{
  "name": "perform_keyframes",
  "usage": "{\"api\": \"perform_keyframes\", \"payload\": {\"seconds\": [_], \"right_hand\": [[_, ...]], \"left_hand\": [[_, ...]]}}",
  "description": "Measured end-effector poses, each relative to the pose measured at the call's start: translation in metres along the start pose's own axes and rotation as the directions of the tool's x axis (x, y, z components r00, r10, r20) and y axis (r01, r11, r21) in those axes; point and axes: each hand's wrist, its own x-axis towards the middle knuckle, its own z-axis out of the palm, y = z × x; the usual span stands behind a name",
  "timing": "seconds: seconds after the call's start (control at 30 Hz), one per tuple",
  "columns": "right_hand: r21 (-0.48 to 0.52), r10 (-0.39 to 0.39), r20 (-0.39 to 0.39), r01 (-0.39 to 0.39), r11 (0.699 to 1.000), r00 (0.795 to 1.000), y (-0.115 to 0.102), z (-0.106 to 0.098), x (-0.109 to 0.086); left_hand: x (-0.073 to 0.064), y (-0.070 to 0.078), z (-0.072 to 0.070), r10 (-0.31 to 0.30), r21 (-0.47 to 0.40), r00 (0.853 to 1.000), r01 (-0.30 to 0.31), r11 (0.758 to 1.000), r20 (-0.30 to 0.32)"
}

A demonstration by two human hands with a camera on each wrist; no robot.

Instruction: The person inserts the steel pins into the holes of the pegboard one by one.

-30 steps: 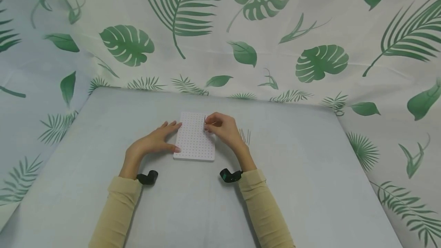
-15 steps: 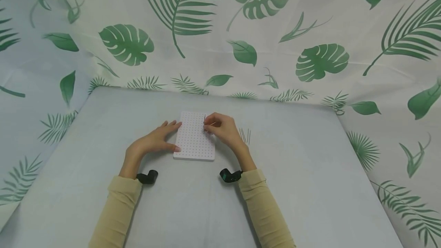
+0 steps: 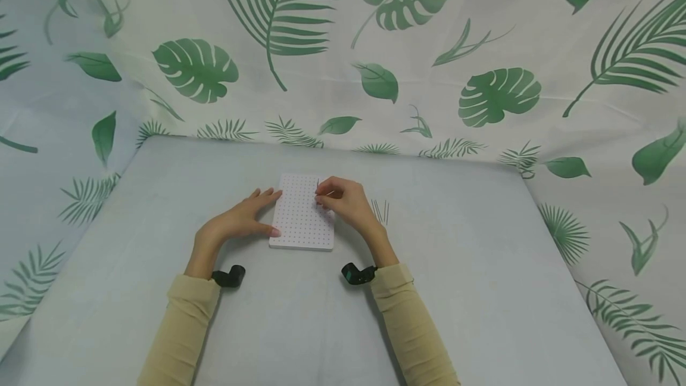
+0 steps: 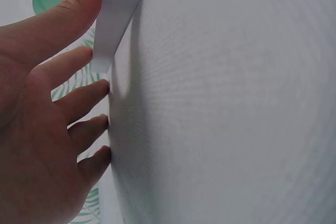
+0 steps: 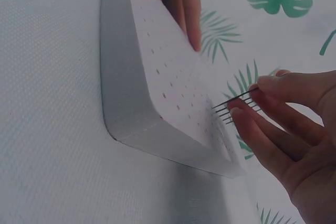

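A white board (image 3: 300, 219) with a grid of small holes lies on the table. At its left edge my left hand (image 3: 241, 219) steadies it with fingers spread, the thumb on its top near the front corner. In the left wrist view, the other fingertips (image 4: 102, 124) reach down to the table beside the board's side. My right hand (image 3: 348, 201) pinches a thin dark metal pin (image 5: 231, 100) between thumb and fingers over the board's right side. Several similar pins (image 5: 222, 113) stand in a row behind it, partly hidden by the fingers.
Several loose pins (image 3: 380, 212) lie on the pale table (image 3: 455, 267) right of the board, behind the right wrist. A leaf-patterned cloth (image 3: 332, 94) stands up along the table's back and sides. Both wrists carry small black cameras (image 3: 356, 274).
My right hand has shifted very slightly left over the board, still pinching a pin. The left hand and the board have stayed in place.
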Motion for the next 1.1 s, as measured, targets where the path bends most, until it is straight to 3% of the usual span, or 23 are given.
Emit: {"api": "perform_keyframes", "payload": {"seconds": [0.53, 1.1], "right_hand": [[-0.091, -0.028, 0.052, 0.033, 0.995, 0.998, 0.005, 0.002, 0.000], [-0.153, -0.038, 0.071, 0.048, 0.987, 0.997, 0.007, -0.012, -0.006]], "left_hand": [[-0.001, 0.000, 0.000, 0.010, -0.008, 1.000, -0.010, 1.000, 0.001], [-0.001, 0.000, -0.002, 0.014, -0.010, 1.000, -0.014, 1.000, 0.005]]}}
